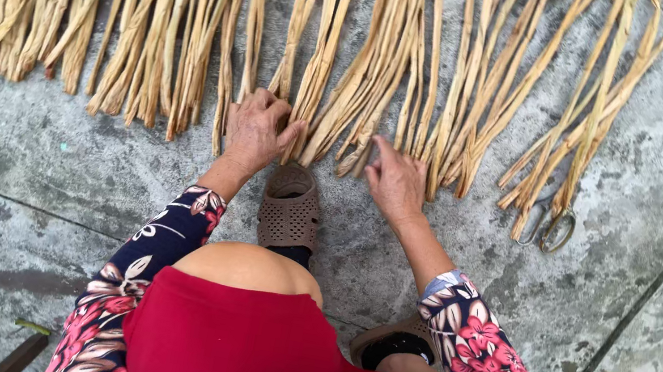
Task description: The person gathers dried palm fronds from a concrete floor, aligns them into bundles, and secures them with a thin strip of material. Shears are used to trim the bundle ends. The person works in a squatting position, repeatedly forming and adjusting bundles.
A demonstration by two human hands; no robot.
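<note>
Long dried straw-coloured plant strips point(162, 11) lie side by side on a grey concrete floor point(11, 148), their cut ends toward me. My left hand point(256, 131) rests on the near ends of some strips, fingers curled over them and thumb spread. My right hand point(395, 179) touches the ends of the neighbouring strips point(388, 69) with fingers pointing left; I cannot tell whether it pinches one. Both sleeves are dark with a red floral print. My foot in a brown perforated slipper point(290, 206) sits between the hands.
A pair of metal scissors point(550, 221) lies on the floor to the right, partly under strips. Grooves cross the concrete at the right and along the near side. A dark handle-like object point(23, 350) shows at the bottom left. My knee and red garment fill the bottom centre.
</note>
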